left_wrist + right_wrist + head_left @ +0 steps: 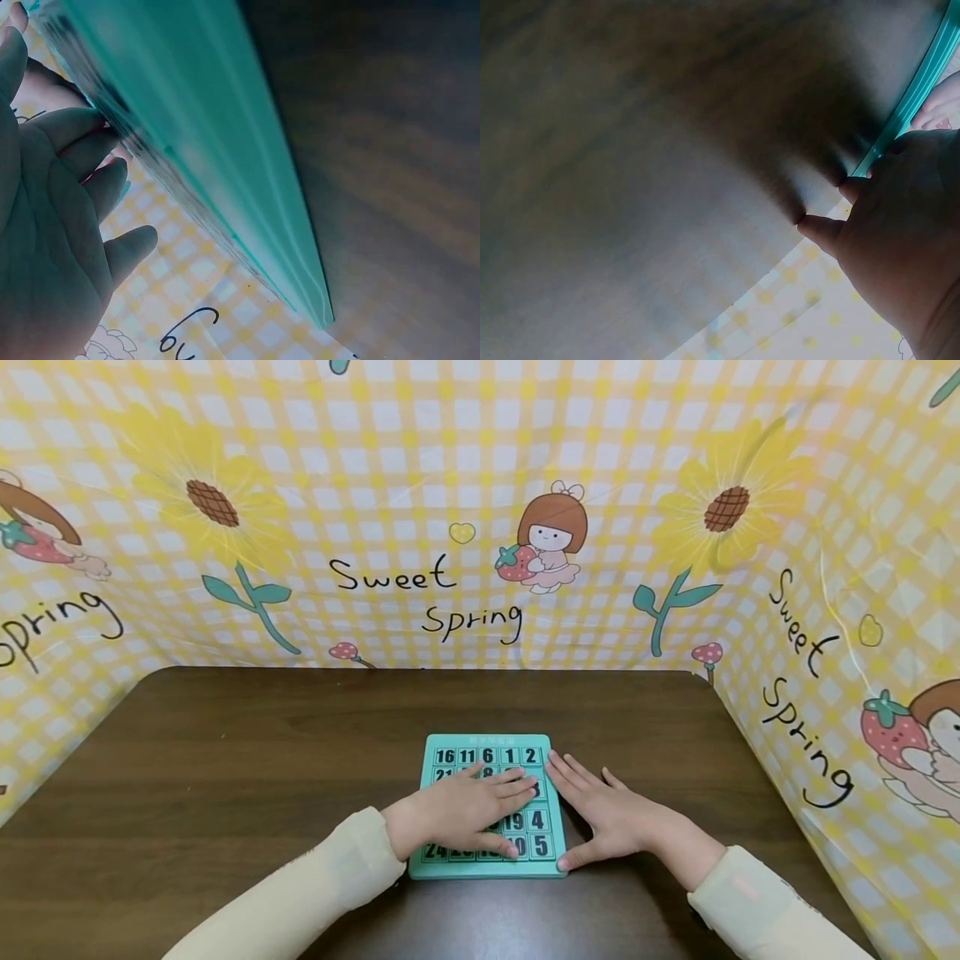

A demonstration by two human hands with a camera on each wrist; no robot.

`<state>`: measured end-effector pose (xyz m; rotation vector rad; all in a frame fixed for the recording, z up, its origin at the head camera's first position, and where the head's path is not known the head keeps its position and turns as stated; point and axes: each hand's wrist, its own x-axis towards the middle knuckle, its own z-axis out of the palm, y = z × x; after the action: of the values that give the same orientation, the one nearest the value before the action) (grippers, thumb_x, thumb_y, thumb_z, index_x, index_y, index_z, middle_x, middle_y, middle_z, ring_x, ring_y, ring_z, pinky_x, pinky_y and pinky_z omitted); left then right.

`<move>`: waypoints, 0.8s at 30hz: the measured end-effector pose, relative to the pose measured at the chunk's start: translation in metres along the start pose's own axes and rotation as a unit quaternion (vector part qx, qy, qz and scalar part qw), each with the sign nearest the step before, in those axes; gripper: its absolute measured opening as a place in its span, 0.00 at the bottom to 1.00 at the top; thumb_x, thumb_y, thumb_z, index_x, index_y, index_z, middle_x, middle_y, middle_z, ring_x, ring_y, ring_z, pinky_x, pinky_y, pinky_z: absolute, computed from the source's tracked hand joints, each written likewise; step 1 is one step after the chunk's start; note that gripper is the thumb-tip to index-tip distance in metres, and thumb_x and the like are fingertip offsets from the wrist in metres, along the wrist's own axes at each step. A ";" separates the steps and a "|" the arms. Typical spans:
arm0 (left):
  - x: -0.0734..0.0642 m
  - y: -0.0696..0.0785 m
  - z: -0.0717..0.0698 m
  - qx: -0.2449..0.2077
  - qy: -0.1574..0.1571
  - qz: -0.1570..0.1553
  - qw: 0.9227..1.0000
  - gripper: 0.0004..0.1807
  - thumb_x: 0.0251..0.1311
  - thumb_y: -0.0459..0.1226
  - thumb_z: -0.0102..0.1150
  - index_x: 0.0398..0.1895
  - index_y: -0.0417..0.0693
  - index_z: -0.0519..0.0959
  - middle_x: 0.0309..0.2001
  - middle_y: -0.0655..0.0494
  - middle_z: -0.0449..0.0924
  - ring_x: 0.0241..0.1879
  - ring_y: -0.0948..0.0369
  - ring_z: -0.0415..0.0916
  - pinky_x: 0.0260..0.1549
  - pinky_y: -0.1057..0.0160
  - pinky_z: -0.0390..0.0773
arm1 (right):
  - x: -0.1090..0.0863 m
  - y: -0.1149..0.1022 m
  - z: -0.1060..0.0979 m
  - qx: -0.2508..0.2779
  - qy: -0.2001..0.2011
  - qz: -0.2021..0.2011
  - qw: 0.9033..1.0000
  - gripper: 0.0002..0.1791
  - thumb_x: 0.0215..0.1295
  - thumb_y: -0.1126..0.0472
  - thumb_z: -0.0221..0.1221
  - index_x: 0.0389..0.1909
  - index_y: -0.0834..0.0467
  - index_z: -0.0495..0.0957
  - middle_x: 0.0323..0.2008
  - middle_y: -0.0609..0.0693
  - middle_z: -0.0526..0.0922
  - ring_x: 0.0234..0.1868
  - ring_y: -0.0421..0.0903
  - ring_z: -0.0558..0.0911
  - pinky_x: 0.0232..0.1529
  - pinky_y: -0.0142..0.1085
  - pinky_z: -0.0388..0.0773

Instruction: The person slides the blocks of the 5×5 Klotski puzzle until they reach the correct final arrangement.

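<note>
A teal number sliding puzzle lies flat on the table, its black-numbered square tiles framed by a raised rim. My left hand reaches across it with fingers extended, hiding the middle tiles; its fingertips are at the right-hand columns. In the left wrist view, that palm faces the side of the board. Along the puzzle's right edge my right hand is spread, thumb by the lower right corner and fingertips by the upper right side. The right wrist view shows this hand against the teal edge.
The dark brown wooden table extends around the puzzle. A yellow checked cloth with flowers and lettering hangs behind it and along both sides, meeting the table's far edge.
</note>
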<state>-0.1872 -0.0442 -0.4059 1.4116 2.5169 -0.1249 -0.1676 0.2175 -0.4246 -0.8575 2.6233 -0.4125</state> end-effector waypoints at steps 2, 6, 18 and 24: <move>0.001 -0.001 -0.001 -0.001 0.001 -0.001 1.000 0.45 0.67 0.67 0.39 0.80 0.56 0.51 0.81 0.63 0.44 0.80 0.62 0.41 0.74 0.41 0.53 | 0.000 0.000 0.000 0.001 0.001 0.000 1.000 0.69 0.50 0.23 0.61 0.81 0.55 0.38 0.81 0.50 0.33 0.81 0.56 0.38 0.69 0.73 0.45; 0.002 -0.002 -0.002 -0.003 0.000 -0.004 1.000 0.45 0.67 0.67 0.40 0.80 0.55 0.50 0.81 0.62 0.43 0.80 0.62 0.40 0.74 0.41 0.51 | 0.000 0.000 0.000 0.005 0.002 -0.001 1.000 0.69 0.50 0.23 0.61 0.81 0.55 0.37 0.81 0.50 0.33 0.81 0.56 0.38 0.69 0.73 0.44; 0.007 -0.008 -0.001 -0.017 -0.001 -0.017 1.000 0.45 0.67 0.67 0.40 0.80 0.56 0.48 0.81 0.62 0.41 0.80 0.62 0.38 0.75 0.41 0.50 | 0.000 0.001 0.000 0.005 -0.007 0.008 1.000 0.69 0.49 0.22 0.61 0.81 0.53 0.36 0.81 0.47 0.31 0.82 0.53 0.37 0.70 0.71 0.43; 0.009 -0.010 0.000 -0.012 0.002 -0.019 1.000 0.45 0.67 0.67 0.39 0.81 0.56 0.48 0.81 0.62 0.41 0.81 0.61 0.38 0.75 0.41 0.50 | 0.001 0.000 0.000 -0.001 -0.006 0.009 1.000 0.69 0.49 0.22 0.61 0.81 0.52 0.36 0.81 0.46 0.31 0.82 0.52 0.36 0.71 0.71 0.44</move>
<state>-0.2005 -0.0422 -0.4086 1.3581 2.5405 -0.0986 -0.1682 0.2174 -0.4248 -0.8334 2.6182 -0.3986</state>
